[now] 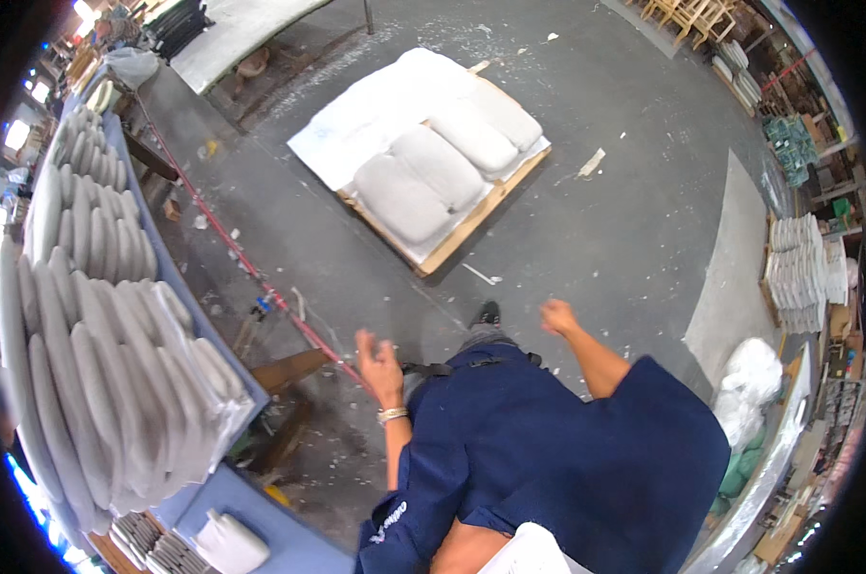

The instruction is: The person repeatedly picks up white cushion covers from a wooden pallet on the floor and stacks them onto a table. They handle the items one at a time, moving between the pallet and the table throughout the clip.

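My left hand (380,369) hangs beside my hip, empty, its fingers apart and slightly blurred. It is nearest the red hose or pipe (304,328) that runs along the blue-covered table. To the right, my right hand (557,317) swings forward over the floor with its fingers curled in; nothing shows in it. Ahead of me a low wooden pallet (442,251) lies on the floor, part covered by a white sheet (356,134). Several pale grey seat cushions (419,182) lie flat on it, apart from both hands.
At the left, a blue-covered table (242,507) carries dense rows of grey cushions (117,373). A pale table (251,33) stands at the far left. Along the right are stacked cushions (801,273), white plastic bundles (751,378) and wooden frames (691,14). Scraps (593,162) litter the grey floor.
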{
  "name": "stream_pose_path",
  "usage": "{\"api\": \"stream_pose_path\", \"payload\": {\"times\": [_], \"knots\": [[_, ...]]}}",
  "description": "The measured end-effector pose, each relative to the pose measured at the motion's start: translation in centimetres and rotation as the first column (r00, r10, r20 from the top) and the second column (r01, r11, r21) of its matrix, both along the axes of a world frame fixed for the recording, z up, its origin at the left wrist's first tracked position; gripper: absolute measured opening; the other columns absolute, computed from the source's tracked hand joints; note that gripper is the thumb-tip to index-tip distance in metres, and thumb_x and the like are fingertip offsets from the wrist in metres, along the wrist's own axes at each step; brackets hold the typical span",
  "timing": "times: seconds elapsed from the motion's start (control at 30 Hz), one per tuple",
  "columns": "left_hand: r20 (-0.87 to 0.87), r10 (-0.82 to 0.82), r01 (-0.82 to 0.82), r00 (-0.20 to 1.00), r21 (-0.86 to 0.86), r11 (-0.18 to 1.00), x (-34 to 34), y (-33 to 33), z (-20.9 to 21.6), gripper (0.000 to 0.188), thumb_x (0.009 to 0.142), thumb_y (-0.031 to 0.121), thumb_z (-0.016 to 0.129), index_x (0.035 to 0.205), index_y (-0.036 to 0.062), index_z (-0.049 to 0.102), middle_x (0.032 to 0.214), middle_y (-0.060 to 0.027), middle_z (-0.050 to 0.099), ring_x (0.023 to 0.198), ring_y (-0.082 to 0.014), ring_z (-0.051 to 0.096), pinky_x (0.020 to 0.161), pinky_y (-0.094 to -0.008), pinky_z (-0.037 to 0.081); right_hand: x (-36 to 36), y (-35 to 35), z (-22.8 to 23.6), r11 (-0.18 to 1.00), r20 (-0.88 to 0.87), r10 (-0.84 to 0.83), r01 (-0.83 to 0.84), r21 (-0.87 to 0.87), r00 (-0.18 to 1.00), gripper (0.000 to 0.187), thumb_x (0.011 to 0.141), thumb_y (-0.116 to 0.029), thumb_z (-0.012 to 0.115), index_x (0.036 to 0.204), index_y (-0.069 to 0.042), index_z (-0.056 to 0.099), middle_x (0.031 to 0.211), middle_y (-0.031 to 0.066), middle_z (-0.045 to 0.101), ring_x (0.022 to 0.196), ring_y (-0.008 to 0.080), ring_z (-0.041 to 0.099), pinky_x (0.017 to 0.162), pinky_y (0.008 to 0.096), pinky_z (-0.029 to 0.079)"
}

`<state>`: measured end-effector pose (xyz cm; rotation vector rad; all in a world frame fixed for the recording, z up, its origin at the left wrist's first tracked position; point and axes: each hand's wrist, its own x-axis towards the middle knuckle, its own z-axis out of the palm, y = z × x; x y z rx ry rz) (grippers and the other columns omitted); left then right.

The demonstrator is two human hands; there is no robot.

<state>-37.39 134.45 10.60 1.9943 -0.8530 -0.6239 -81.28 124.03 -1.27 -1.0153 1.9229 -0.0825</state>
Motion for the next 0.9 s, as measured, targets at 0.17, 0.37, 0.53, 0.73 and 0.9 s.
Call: {"api": "stream_pose_path", "payload": {"times": [0.17,0.37,0.53,0.73,0.9], "knots": [[-0.609,-0.02,0.24,0.793,0.283,0.929,-6.8,-6.9,-11.1,0.048,0.088,0.022,0.063,0.13,0.0017,0.052,0.106,-0.0161,0.066,0.097,-0.0244,0.064,0.085,-0.0332,0.05,-21.8,5.7,5.1,0.844,0.007,-0.523,0.519,-0.135,0.853,0.012,0.084,-0.011,0.056,0.092,-0.006,0.063,0.073,0.0082,0.062,0.058,0.017,0.064,0.045,0.0295,0.053],[-0.171,-0.253,0.305,0.952,0.568,0.765,-12.0,-15.4,-16.9,0.044,0.082,0.029,0.062,0.117,0.0008,0.062,0.103,-0.0186,0.067,0.096,-0.0299,0.064,0.088,-0.0372,0.049,-20.4,-0.8,3.5,0.696,0.391,-0.625,0.709,-0.111,0.675,0.025,0.09,-0.016,0.058,0.114,-0.008,0.058,0.095,0.0122,0.066,0.071,0.0234,0.067,0.057,0.034,0.057],[-0.327,-0.3,0.417,0.896,0.39,0.821,-20.6,-25.1,-13.3,0.044,0.083,0.027,0.063,0.119,0.0011,0.061,0.097,-0.0167,0.069,0.087,-0.024,0.067,0.083,-0.0342,0.05,-10.8,-9.0,1.5,0.937,0.399,-0.349,0.315,0.151,0.848,0.031,0.091,-0.02,0.058,0.12,-0.008,0.057,0.103,0.0119,0.066,0.08,0.02,0.068,0.066,0.032,0.056],[-0.525,-0.168,0.403,0.835,0.373,0.836,-25.9,-35.0,-19.0,0.041,0.083,0.024,0.063,0.116,-0.0007,0.062,0.093,-0.0148,0.07,0.076,-0.0181,0.068,0.077,-0.0305,0.051,-14.9,-19.2,0.3,0.983,0.469,-0.181,0.163,0.078,0.864,0.032,0.092,-0.02,0.058,0.121,-0.008,0.055,0.107,0.0109,0.064,0.08,0.0192,0.067,0.067,0.0309,0.054],[-0.402,-0.206,0.406,0.892,0.515,0.755,-27.3,-43.3,-24.0,0.041,0.081,0.026,0.063,0.114,0.0,0.064,0.097,-0.0194,0.069,0.08,-0.0258,0.068,0.079,-0.0338,0.051,-24.5,-26.0,1.9,0.874,0.26,-0.486,0.466,0.138,0.835,0.031,0.092,-0.019,0.056,0.12,-0.006,0.054,0.103,0.0107,0.064,0.08,0.0204,0.066,0.066,0.0311,0.054]]}}
